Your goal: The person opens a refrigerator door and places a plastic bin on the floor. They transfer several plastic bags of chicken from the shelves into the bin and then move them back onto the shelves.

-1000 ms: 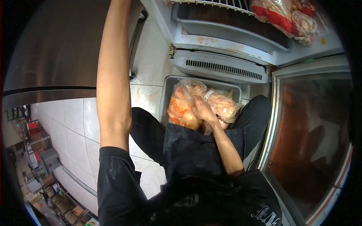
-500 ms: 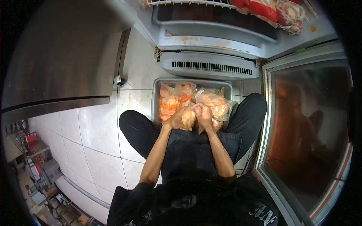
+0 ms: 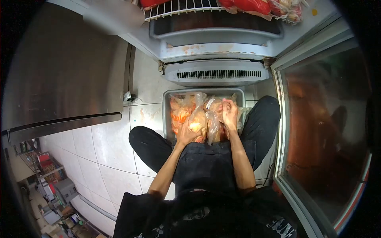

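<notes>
My left hand (image 3: 187, 135) is wrapped round the side of a clear plastic bag of pale, raw-looking meat (image 3: 198, 123). The loose neck of this bag points up toward the far rim of a grey tub (image 3: 165, 119). My right hand (image 3: 229, 113) is raised over the tub's right half with its fingers bunched together; whatever is between the fingertips is too small to make out. Beside it lies another bag of meat (image 3: 214, 104). A bag with orange print (image 3: 179, 115) fills the tub's left side. Crumpled clear plastic (image 3: 213, 127) stands between my hands.
An open fridge with a wire shelf (image 3: 186, 12) holding red packages (image 3: 250, 5) rises beyond the tub, above a vented panel (image 3: 218, 74). Its glass door (image 3: 321, 142) stands open on the right. A steel cabinet (image 3: 67, 71) is on the left, over tiled floor (image 3: 107, 146).
My right hand has moved right and away from the bag in my left hand. That bag's neck now stands loose, and my left hand stays on its side.
</notes>
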The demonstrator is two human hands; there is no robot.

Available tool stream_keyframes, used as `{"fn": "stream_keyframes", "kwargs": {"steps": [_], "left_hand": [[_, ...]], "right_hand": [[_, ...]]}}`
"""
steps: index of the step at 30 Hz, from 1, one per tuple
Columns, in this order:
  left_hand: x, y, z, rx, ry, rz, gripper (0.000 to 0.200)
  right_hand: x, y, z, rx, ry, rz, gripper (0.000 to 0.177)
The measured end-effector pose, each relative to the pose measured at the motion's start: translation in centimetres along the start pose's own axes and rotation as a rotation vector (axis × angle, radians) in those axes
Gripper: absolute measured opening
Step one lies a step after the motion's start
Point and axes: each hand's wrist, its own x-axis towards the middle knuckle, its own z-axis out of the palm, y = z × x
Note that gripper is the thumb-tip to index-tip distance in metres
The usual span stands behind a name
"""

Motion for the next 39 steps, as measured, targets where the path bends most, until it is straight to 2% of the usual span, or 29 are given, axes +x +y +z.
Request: {"fn": "stream_keyframes", "kwargs": {"steps": [1,4,6,8,9,12,13,15,17,20,21,24,25,27,29,30,32,33,35,38,39], "left_hand": [[-0.8,2.1,-0.9,0.083,0.079,0.082,0.063],[-2.8,3.7,-1.4,0.208,0.123,-0.033,0.060],[-3.7,2.3,-0.7,0.206,0.201,-0.159,0.065],[-3.3,-1.6,0.4,0.131,0.299,-0.274,0.069],[-3.1,-1.0,-0.4,0.081,0.237,-0.350,0.081],[-3.3,-2.0,-0.5,0.128,0.316,-0.409,0.096],[-3.5,-2.1,-0.3,0.137,0.346,-0.425,0.101],[-3.5,-1.8,-0.2,0.206,0.405,-0.406,0.100],[-3.1,-0.8,0.2,0.275,0.460,-0.387,0.101],[-2.5,0.6,0.0,0.490,0.624,-0.115,0.101],[-2.4,1.0,-0.2,0.461,0.613,-0.045,0.103],[-1.5,0.3,-0.3,0.399,0.461,-0.014,0.105],[-1.0,-0.1,-0.6,0.231,0.388,-0.049,0.107],[0.8,-3.3,-0.4,0.265,0.318,0.033,0.103],[2.9,-5.4,-0.2,0.336,0.257,0.101,0.097],[3.8,-5.3,-0.5,0.298,0.218,0.065,0.097],[5.0,-4.6,-1.2,0.212,0.137,-0.010,0.095],[5.3,-4.5,-1.2,0.218,0.140,-0.021,0.094],[5.8,-7.1,0.4,0.314,0.250,-0.022,0.093],[5.1,-5.6,0.5,0.348,0.454,-0.092,0.090],[4.7,-3.9,0.5,0.323,0.527,-0.122,0.089]], "right_hand": [[1.2,2.9,0.5,0.035,-0.076,-0.052,0.024],[5.1,7.8,4.5,-0.477,-0.276,-0.312,0.027],[6.7,7.5,7.0,-0.520,-0.715,0.183,0.050],[7.0,12.0,10.3,-0.522,-0.563,-0.052,0.052],[7.3,13.6,12.0,-0.517,-0.483,-0.166,0.053],[5.3,8.3,12.4,-0.668,-0.418,0.102,0.069],[6.1,7.7,11.6,-0.502,-0.554,0.212,0.073],[5.7,9.8,12.2,-0.363,-0.298,0.311,0.081],[5.5,10.3,11.1,-0.209,-0.362,0.333,0.079],[6.9,14.3,11.9,-0.298,-0.463,0.249,0.065],[6.6,12.4,10.8,-0.444,-0.552,0.155,0.054],[3.3,12.7,8.8,-0.303,-0.456,0.044,0.049],[2.6,11.6,8.3,-0.345,-0.482,0.100,0.047],[0.2,6.4,6.7,-0.426,-0.532,0.223,0.042],[-1.4,3.2,5.4,-0.724,-0.444,-0.104,0.051],[-2.0,1.7,4.7,-0.923,-0.341,-0.277,0.056],[-0.9,0.6,2.9,-1.268,-0.217,-0.337,0.068],[0.6,1.1,2.0,-1.407,-0.278,-0.205,0.079],[3.3,2.3,0.6,-1.672,-0.426,0.060,0.103],[3.1,3.0,1.2,-1.670,-0.468,0.037,0.104],[2.3,2.6,1.0,-1.620,-0.366,-0.062,0.092]]}}
